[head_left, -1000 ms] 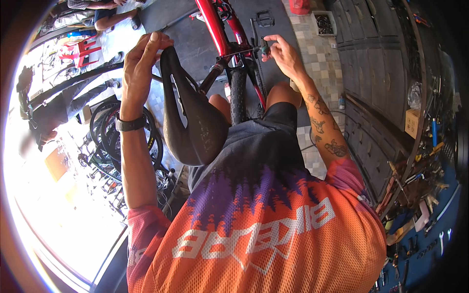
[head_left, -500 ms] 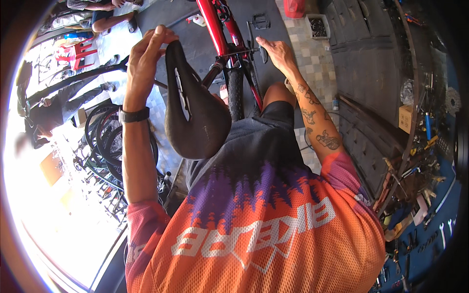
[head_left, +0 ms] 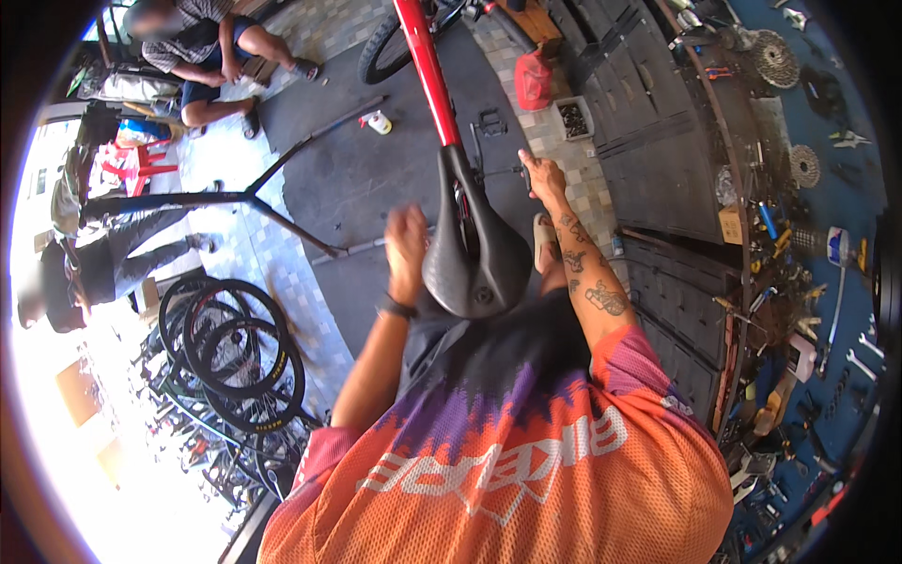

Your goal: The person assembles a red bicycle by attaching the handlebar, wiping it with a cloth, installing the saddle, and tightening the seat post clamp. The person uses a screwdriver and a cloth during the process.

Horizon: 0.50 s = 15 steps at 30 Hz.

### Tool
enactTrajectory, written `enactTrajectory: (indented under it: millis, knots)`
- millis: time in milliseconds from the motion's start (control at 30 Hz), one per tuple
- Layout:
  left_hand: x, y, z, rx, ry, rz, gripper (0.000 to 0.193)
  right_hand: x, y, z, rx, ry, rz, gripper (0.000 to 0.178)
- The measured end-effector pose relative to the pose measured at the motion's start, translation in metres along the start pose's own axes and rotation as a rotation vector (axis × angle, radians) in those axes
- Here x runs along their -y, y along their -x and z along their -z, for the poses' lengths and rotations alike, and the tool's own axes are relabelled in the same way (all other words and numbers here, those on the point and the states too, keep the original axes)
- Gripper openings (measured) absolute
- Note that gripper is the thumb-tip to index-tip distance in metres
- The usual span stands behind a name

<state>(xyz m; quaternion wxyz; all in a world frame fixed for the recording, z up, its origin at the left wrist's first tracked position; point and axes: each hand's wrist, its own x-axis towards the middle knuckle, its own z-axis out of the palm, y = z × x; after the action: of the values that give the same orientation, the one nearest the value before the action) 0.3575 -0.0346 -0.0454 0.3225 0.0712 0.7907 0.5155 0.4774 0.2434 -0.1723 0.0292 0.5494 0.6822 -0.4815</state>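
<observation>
A black bicycle saddle (head_left: 479, 268) with a long central slot is in front of my body, its nose in line with the red frame tube (head_left: 427, 70). My left hand (head_left: 406, 254) is just left of the saddle, apart from it or barely beside it; motion smears its fingers. Right of the saddle, my right hand (head_left: 543, 179) is by the crank area, one finger stretched forward and the others curled. What those curled fingers hold, if anything, is hidden. A black flat pedal (head_left: 490, 123) shows just beyond that hand.
Dark stand legs (head_left: 249, 195) spread over the floor mat at left. Several wheels (head_left: 235, 348) are stacked at lower left. A white bottle (head_left: 379, 122) lies on the mat. One person (head_left: 197, 56) sits at upper left. Black cabinets (head_left: 658, 169) and a tool board (head_left: 836, 310) line the right.
My left hand has let go of the saddle's nose and moved right and down. The saddle now appears farther right, lined up with the frame. My right hand appears lower in view.
</observation>
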Motion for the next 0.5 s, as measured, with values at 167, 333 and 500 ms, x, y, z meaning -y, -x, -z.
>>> enactTrajectory:
  millis: [167, 333, 500]
  knots:
    - [0.105, 0.097, -0.067, 0.104, 0.116, -0.062, 0.032, 0.007, -0.005, 0.002, -0.017, 0.03, -0.077, 0.073]
    - [0.166, 0.159, -0.109, 0.041, -0.59, -0.357, 0.03, -0.01, -0.021, 0.003, 0.026, -0.053, -0.038, 0.073]
    - [0.19, 0.16, -0.13, -0.193, -0.723, -0.182, 0.052, -0.016, -0.04, 0.002, 0.099, -0.112, 0.079, 0.078]
